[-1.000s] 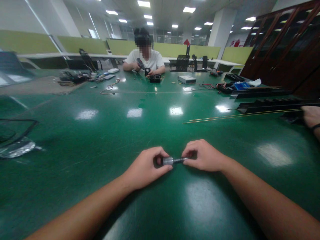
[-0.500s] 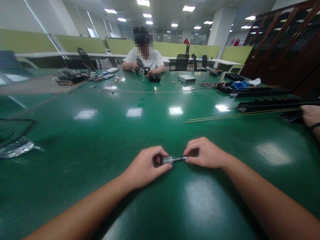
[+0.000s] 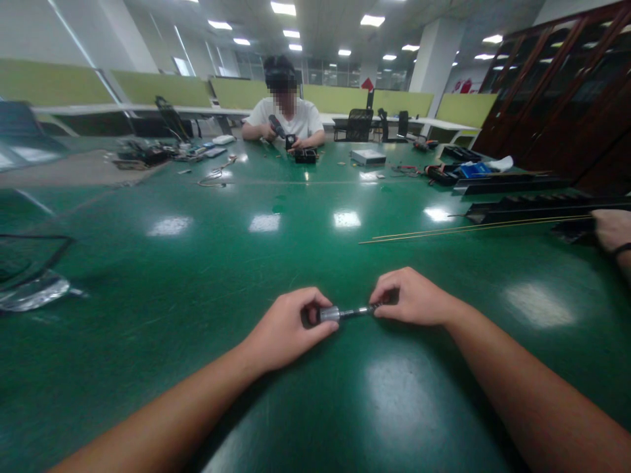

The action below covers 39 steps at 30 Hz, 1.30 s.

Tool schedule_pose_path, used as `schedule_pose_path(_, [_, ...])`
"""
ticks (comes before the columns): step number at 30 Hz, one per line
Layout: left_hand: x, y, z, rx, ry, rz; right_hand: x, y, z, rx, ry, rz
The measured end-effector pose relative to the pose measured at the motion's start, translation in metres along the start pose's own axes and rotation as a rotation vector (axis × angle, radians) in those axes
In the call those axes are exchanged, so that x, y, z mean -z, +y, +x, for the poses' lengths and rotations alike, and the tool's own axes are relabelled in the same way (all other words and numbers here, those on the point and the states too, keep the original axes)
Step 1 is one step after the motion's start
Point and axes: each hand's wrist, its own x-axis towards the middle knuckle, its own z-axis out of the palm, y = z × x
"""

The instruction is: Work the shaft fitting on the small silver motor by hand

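My left hand [image 3: 283, 332] is closed round a short silver metal cylinder [image 3: 329, 315] that lies level just above or on the green table. Out of its right end runs a thin shaft [image 3: 351, 313], dark with a bright section near the tip. Thumb and fingers of my right hand [image 3: 417, 299] pinch a small dark piece [image 3: 377, 305] at the shaft's tip; it looks ribbed, like a coil or thread, but is partly hidden by the fingers. Whether it is joined to the shaft I cannot make out.
Two thin yellowish rods [image 3: 444, 230] and black rails [image 3: 522, 205] lie to the right, near another person's hand [image 3: 611, 230]. Across the green table [image 3: 207, 269] a person [image 3: 283, 118] holds a power tool. A clear plastic piece [image 3: 34, 292] is at left.
My right hand has shifted slightly right and away from the cylinder, so more of the shaft and its bright section shows. My left hand stays where it was.
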Motion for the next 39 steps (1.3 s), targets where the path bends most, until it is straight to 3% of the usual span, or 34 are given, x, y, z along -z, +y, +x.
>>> schedule_pose_path(4, [0.001, -0.001, -0.001, 0.006, 0.000, -0.012, 0.004, 0.004, 0.000, -0.061, -0.018, 0.043])
schedule_pose_path(15, [0.001, 0.000, 0.000, -0.003, 0.007, -0.015, 0.000, 0.001, 0.001, -0.035, -0.027, 0.097])
schedule_pose_path(25, [0.001, 0.000, 0.001, -0.148, 0.019, -0.061, -0.041, -0.027, 0.016, 0.180, 0.080, -0.006])
schedule_pose_path(39, [-0.001, -0.001, 0.005, -0.060, -0.022, -0.021, -0.039, -0.020, 0.013, 0.218, 0.108, -0.053])
